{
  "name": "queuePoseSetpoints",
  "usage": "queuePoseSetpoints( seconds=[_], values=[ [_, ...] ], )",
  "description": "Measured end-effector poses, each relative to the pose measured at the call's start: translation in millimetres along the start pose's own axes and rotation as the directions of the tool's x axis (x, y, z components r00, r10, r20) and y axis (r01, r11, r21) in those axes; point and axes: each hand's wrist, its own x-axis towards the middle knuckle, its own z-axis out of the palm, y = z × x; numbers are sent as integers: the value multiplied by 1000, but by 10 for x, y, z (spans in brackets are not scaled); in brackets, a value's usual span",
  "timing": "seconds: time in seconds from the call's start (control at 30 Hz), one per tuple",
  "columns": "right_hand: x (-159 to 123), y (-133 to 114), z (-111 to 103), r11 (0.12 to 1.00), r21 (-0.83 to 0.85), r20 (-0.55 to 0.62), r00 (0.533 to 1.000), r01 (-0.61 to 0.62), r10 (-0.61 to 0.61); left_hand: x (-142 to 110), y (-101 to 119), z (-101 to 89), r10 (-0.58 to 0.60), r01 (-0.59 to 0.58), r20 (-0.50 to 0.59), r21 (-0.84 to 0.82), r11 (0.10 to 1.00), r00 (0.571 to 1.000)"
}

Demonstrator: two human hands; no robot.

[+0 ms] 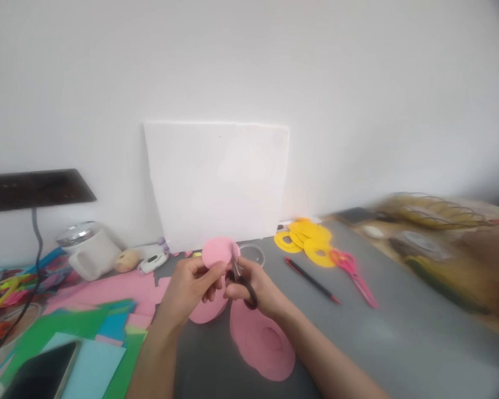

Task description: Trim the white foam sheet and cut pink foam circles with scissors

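Observation:
My left hand (199, 284) is closed on a pink paper circle (218, 252), held up with fingers and thumb at its lower edge. In my right hand (258, 282) is a pair of black-handled scissors (250, 293), its blades at the circle's right edge. Below my left hand lies another pink circle (208, 313) on the dark grey table. A stack of pink paper pieces (274, 360), one with a ring-shaped cut in it, rests under my right forearm. A clear round ring (255, 255) sits just behind my right hand.
Yellow paper rings (322, 252), a black pencil (314, 281) and pink scissors (357, 277) lie to the right. A white board (220, 183) leans on the wall. At left are a white mug (93, 252), coloured paper (93, 360) and a phone (41, 374).

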Motion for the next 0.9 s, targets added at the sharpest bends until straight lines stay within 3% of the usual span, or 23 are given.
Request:
queuePoseSetpoints(
  seconds=[0.57,0.9],
  values=[
    [-7,26,-8,998,-62,3,1000,-15,16,-15,-5,-81,-10,10,-47,13,1000,999],
    [6,34,-36,999,-14,-1,999,44,-44,-6,-12,-30,9,-10,41,41,999,999]
  ],
)
